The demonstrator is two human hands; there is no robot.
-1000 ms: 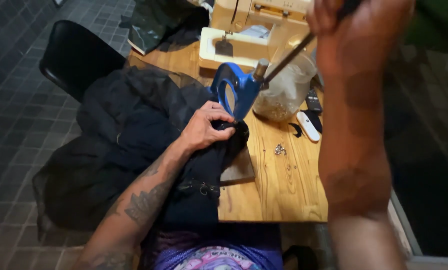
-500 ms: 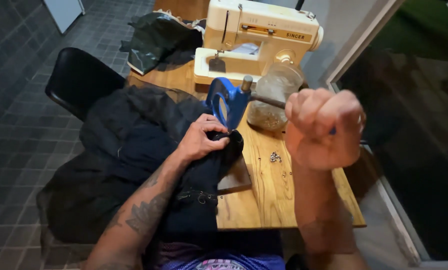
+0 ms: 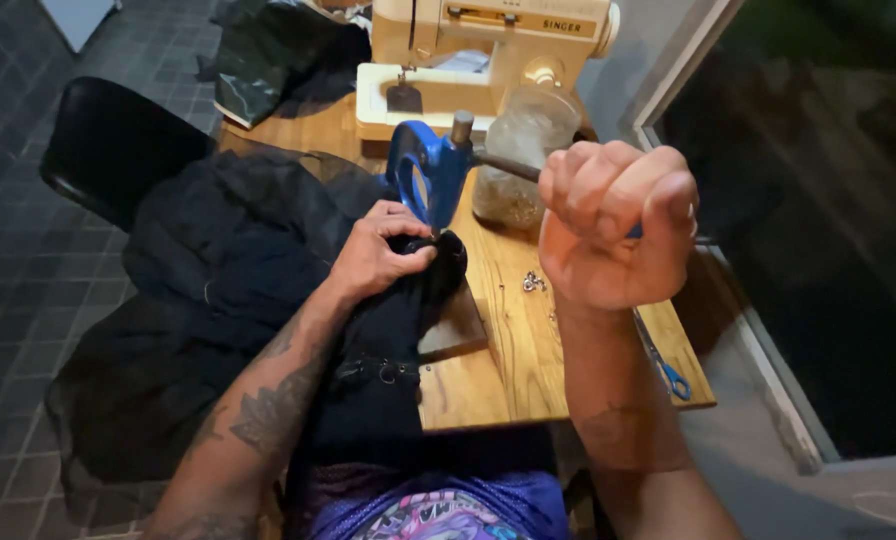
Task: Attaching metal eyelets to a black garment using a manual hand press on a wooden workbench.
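Two hands: right hand [image 3: 616, 225] fisted, lever [image 3: 508, 165]

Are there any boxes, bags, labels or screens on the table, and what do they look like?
Nameplate strip: on the front of the cream sewing machine at the table's far end; a narrow gold-tan band with dark lettering.
Clear plastic bag: in front of the machine, behind the right hand; crumpled, see-through, small bits inside.
No screens or boxes show.

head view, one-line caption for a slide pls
Left hand pins dark fabric under blue hand press; right hand grips its lever.
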